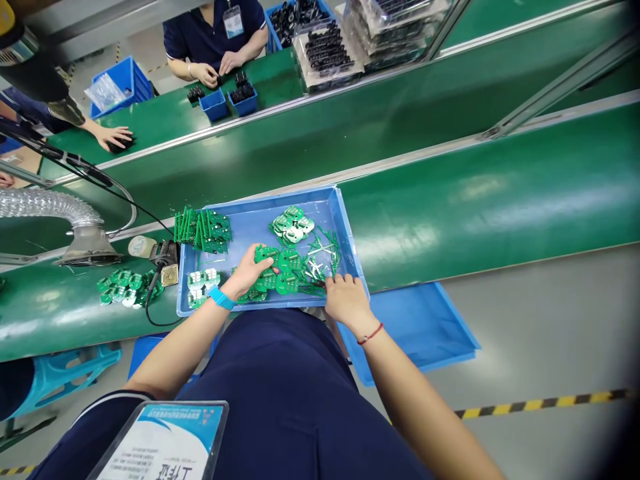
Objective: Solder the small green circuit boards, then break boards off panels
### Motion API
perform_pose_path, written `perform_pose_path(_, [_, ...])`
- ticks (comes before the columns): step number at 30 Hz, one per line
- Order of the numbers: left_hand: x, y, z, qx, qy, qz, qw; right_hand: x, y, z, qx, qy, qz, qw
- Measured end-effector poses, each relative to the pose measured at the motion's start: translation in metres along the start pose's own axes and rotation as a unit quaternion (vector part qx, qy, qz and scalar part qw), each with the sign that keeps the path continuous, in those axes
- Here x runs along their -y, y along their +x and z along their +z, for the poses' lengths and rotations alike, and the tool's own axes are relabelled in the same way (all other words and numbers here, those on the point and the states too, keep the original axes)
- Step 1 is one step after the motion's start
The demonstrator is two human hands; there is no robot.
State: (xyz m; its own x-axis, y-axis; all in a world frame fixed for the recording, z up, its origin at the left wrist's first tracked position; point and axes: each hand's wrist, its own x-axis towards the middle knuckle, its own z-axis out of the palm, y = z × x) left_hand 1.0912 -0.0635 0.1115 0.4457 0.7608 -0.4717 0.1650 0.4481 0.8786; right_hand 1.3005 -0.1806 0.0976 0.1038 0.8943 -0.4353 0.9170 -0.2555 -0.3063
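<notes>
Inside a blue tray (pixel 355 248) lie several green circuit boards, some loose and some joined. My left hand (pixel 249 270) pinches a green circuit board (pixel 266 253) between thumb and fingers above a heap of boards (pixel 287 283). Closed at the tray's near right edge, my right hand (pixel 347 301) grips a dark hand tool (pixel 316 287); most of it is hidden, so its kind cannot be made out. Thin green and white strips (pixel 320 257) lie left of and beyond that hand. A pile of small boards (pixel 291 225) rests farther back.
Stacked board panels (pixel 203 229) fill the tray's far left corner. More boards (pixel 127 288) lie on the green bench left of it, near a fume duct (pixel 90 243) and a cable. Another blue tray (pixel 420 327) sits lower right. Across the bench, co-workers' hands (pixel 220 67) handle black parts.
</notes>
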Motion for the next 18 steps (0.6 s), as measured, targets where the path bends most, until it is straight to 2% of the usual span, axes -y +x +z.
perform_pose_path(3, [0.006, 0.005, 0.003, 0.01, 0.031, -0.011, 0.999, 0.006, -0.005, -0.002, -0.019, 0.039, -0.028, 0.999])
perform_pose_path(5, [0.013, 0.011, 0.003, -0.007, 0.051, -0.015, 0.999, 0.006, -0.007, -0.004, -0.035, 0.082, -0.031, 0.996])
perform_pose_path(8, [0.019, 0.017, -0.001, -0.04, 0.049, -0.019, 0.998, 0.0, -0.006, -0.005, -0.057, 0.169, -0.001, 0.984])
perform_pose_path(10, [0.017, 0.017, -0.003, -0.039, 0.027, -0.022, 0.999, -0.004, -0.002, -0.003, -0.06, 0.248, 0.025, 0.967])
perform_pose_path(13, [0.01, 0.011, -0.003, -0.02, -0.015, -0.024, 0.999, -0.001, 0.007, 0.007, -0.039, 0.402, 0.048, 0.914])
perform_pose_path(18, [0.003, 0.003, 0.003, -0.005, -0.075, -0.04, 0.996, 0.028, 0.014, 0.026, -0.032, 0.647, 0.064, 0.759])
